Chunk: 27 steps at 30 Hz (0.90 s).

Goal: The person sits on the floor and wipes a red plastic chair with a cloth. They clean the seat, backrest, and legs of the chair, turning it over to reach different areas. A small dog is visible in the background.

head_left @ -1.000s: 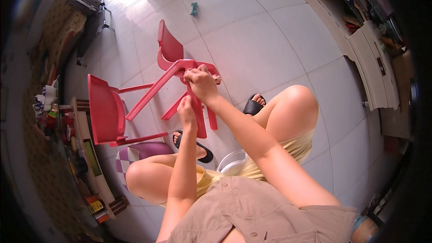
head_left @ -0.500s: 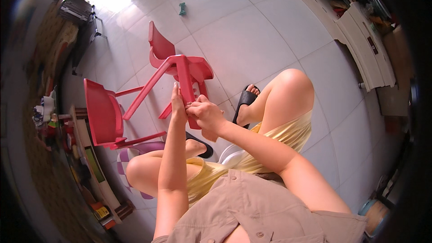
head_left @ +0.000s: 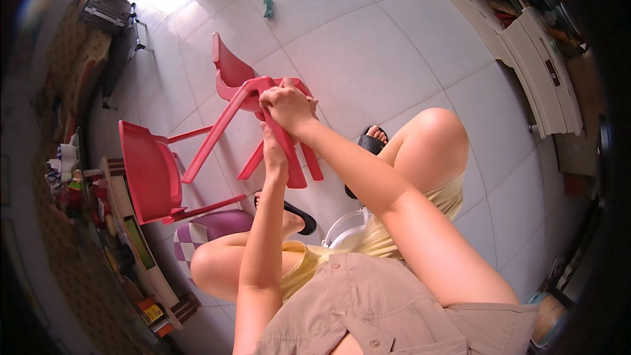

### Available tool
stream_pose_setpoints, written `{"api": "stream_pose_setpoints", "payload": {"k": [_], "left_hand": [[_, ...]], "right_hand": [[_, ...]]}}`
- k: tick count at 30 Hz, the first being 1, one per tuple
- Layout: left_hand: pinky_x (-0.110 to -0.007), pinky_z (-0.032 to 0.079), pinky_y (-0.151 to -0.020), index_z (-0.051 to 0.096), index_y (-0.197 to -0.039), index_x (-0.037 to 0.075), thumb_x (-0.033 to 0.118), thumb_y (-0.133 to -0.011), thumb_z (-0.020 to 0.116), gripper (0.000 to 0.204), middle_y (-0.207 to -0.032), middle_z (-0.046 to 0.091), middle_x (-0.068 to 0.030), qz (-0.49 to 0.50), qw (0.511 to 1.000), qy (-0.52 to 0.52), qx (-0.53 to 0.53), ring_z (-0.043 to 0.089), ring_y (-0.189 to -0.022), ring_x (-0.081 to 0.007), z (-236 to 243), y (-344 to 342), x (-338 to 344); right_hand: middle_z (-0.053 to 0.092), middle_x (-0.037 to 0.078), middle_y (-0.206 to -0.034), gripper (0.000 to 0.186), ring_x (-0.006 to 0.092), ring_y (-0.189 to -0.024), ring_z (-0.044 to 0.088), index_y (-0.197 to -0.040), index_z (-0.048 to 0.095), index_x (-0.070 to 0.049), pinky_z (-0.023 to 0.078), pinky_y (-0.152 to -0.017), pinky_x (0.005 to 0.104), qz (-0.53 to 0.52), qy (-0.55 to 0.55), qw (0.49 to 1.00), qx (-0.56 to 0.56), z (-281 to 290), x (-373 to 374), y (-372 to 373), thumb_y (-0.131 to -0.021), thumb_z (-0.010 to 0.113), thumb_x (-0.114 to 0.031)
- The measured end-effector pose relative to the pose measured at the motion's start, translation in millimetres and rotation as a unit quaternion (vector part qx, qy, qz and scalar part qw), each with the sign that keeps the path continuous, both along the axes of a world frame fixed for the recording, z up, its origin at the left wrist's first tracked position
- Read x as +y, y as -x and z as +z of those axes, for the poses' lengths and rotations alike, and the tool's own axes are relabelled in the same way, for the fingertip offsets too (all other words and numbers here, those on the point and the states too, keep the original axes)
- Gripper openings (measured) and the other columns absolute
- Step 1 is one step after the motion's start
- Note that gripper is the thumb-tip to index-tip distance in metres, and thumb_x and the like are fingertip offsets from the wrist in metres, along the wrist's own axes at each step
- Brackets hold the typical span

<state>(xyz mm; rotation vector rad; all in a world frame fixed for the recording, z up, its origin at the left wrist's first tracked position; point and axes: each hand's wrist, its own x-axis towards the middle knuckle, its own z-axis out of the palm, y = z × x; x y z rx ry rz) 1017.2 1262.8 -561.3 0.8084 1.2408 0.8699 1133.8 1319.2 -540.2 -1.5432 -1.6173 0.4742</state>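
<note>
My right hand (head_left: 288,106) is closed over the upper part of a red V-shaped plastic chair-leg frame (head_left: 294,167), knuckles up. I cannot make out whether anything else is inside that fist. Lower down, my left hand (head_left: 275,154) lies along the left side of the same bar, thumb upward and the other fingers mostly hidden behind it. Just beyond my hands stands a small red plastic chair (head_left: 231,69), partly covered by the frame and my right hand. Another red chair (head_left: 150,172) is at the left, its legs pointing toward the middle.
A purple and checkered cushioned stool (head_left: 227,222) is by my left knee. Between my legs sits a white bucket (head_left: 347,231). A green bone-shaped object (head_left: 268,8) lies farther off on the tiled floor (head_left: 355,46). White cabinets (head_left: 536,69) line the right; shelving (head_left: 141,243) lines the left.
My right hand has slid up and away along the red bar toward its top. The left hand has shifted slightly right and down the bar, and its fingers no longer stretch upward.
</note>
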Motion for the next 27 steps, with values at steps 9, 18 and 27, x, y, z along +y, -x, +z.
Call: {"api": "stream_pose_setpoints", "payload": {"k": [9, 18, 27], "left_hand": [[-0.037, 0.053, -0.067, 0.057, -0.121, 0.006, 0.082, -0.096, 0.011, 0.092, -0.08, 0.061, -0.0064, 0.012, 1.0, 0.011, 0.019, 0.06, -0.072, -0.0189, 17, -13, 0], [-0.039, 0.055, -0.065, 0.065, -0.112, 0.005, 0.084, -0.093, 0.006, 0.101, -0.08, 0.065, -0.0082, 0.068, 0.997, 0.022, -0.039, 0.063, -0.07, -0.0205, -6, -7, -5], [-0.041, 0.046, -0.107, 0.059, -0.131, -0.005, 0.081, -0.096, 0.015, 0.103, -0.123, 0.066, -0.0173, 0.188, 0.973, 0.11, -0.073, 0.06, -0.119, -0.0283, 10, -12, -14]], "right_hand": [[0.074, -0.001, -0.105, 0.011, 0.0268, -0.116, 0.059, -0.094, 0.079, -0.023, 0.055, -0.096, 0.0426, -0.053, 0.092, 0.994, 0.015, -14, 80, -5, -0.09, 0.069, -0.023], [0.075, -0.004, -0.114, 0.013, 0.024, -0.102, 0.058, -0.101, 0.078, -0.018, 0.052, -0.089, 0.0383, 0.1, -0.048, 0.994, -0.014, -17, -8, -20, -0.091, 0.069, -0.02], [0.075, -0.001, -0.108, 0.02, 0.0276, -0.104, 0.059, -0.096, 0.077, -0.013, 0.054, -0.092, 0.0403, 0.188, -0.064, 0.98, -0.024, 9, -111, -19, -0.081, 0.067, -0.004]]}}
